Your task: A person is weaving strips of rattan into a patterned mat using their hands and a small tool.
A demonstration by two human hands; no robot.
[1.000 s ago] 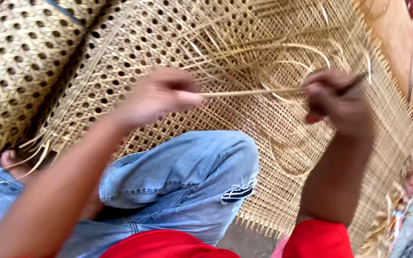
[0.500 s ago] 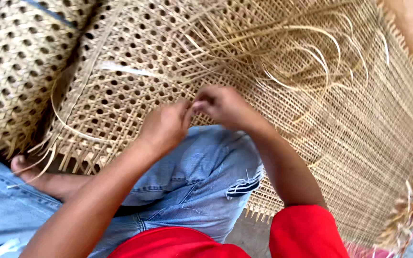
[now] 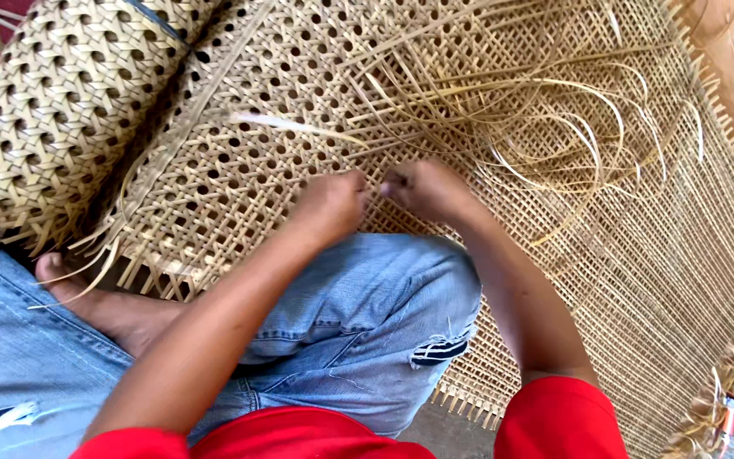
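Down on the woven cane sheet (image 3: 239, 161), just above a bent knee in blue jeans (image 3: 367, 314), the left hand (image 3: 333, 204) and right hand (image 3: 426, 189) meet, almost touching. Both are closed, pinching at thin cane strips (image 3: 545, 127) that loop loose to the far right. A rolled-up cane mat (image 3: 53, 102) lies at far left.
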